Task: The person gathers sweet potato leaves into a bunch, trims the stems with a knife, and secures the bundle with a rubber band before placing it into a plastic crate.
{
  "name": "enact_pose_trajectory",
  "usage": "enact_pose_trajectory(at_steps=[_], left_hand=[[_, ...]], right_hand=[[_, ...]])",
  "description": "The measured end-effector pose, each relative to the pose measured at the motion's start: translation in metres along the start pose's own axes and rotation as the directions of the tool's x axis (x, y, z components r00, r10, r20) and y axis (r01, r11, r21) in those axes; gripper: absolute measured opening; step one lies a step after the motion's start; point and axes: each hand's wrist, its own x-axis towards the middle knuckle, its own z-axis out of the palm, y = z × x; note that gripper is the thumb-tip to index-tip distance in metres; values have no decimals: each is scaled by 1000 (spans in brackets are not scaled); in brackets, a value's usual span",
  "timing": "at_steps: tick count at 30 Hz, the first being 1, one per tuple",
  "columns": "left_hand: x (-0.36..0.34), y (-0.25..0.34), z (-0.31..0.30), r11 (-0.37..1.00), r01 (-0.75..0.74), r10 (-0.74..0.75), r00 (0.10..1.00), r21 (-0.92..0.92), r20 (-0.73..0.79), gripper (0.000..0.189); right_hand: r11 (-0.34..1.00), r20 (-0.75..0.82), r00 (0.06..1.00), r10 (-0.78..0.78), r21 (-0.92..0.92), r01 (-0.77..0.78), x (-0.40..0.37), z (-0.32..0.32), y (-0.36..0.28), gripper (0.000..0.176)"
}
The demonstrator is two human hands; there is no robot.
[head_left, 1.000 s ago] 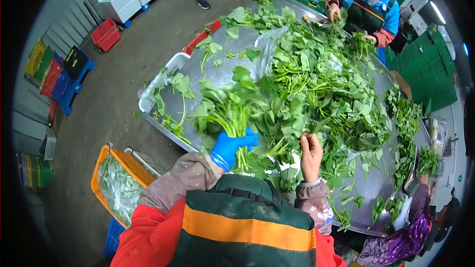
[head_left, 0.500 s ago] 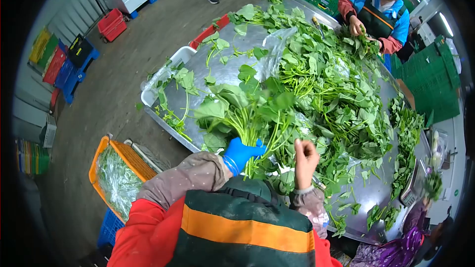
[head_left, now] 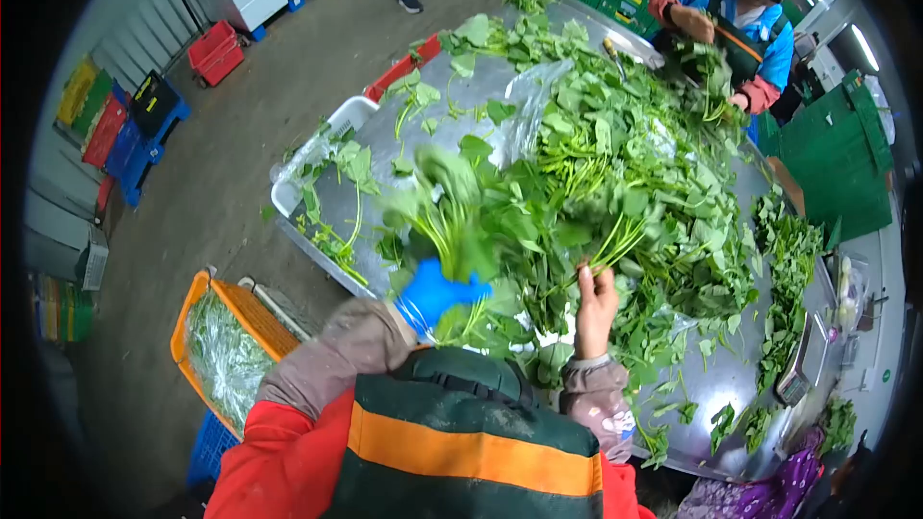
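Note:
My left hand point(head_left: 435, 293), in a blue glove, is shut around the stems of a bunch of leafy greens point(head_left: 450, 211) held upright over the near edge of the metal table point(head_left: 452, 86). My bare right hand point(head_left: 596, 303) pinches a few green stems point(head_left: 615, 245) and lifts them from the big heap of greens point(head_left: 635, 154) that covers the middle of the table. The bunch in my left hand is blurred.
An orange crate point(head_left: 216, 351) with bagged greens stands on the floor at my left. A person in blue point(head_left: 735, 14) sorts greens at the far end, and another in purple point(head_left: 760, 495) is at the right. Green crates point(head_left: 836, 149) stand beyond.
My left hand has swung its bunch to the left and a little lower. My right hand, closed and lifted off the heap half a second ago, now pulls up a few stems.

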Motion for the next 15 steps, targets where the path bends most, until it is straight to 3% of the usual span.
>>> enact_pose_trajectory(at_steps=[1,2,3,4,5,7,8,10,13,15], left_hand=[[10,-2,-19,989,-72,78,996,128,-40,24],[12,5,-39,903,-116,164,983,413,-83,21],[16,1,-60,854,-114,229,959,508,-170,16],[21,1,-80,729,-177,336,934,662,-121,14],[20,6,-81,832,-178,322,926,525,-195,14],[7,19,-75,961,-180,246,905,212,-347,13],[6,22,-69,969,-208,237,939,136,-249,16],[2,29,-40,983,-20,10,998,-181,-56,17],[5,16,0,946,130,-77,979,-296,187,23],[2,8,19,905,144,-84,983,-401,163,22]], right_hand=[[983,35,993,-116,-139,120,4,-8,0,17],[928,74,986,-148,-335,165,6,-14,-15,18],[890,50,981,-188,-413,192,6,-16,-15,20],[838,75,969,-235,-489,241,5,-19,-21,20],[779,106,955,-277,-558,287,4,-20,-26,20],[816,132,952,-274,-491,303,0,-16,-28,20],[801,132,952,-276,-515,303,-5,-9,-30,20],[766,156,945,-286,-556,323,-14,6,-27,20],[634,353,876,-330,-604,482,-26,31,-43,20],[574,483,790,-378,-547,609,-32,39,-38,23]])
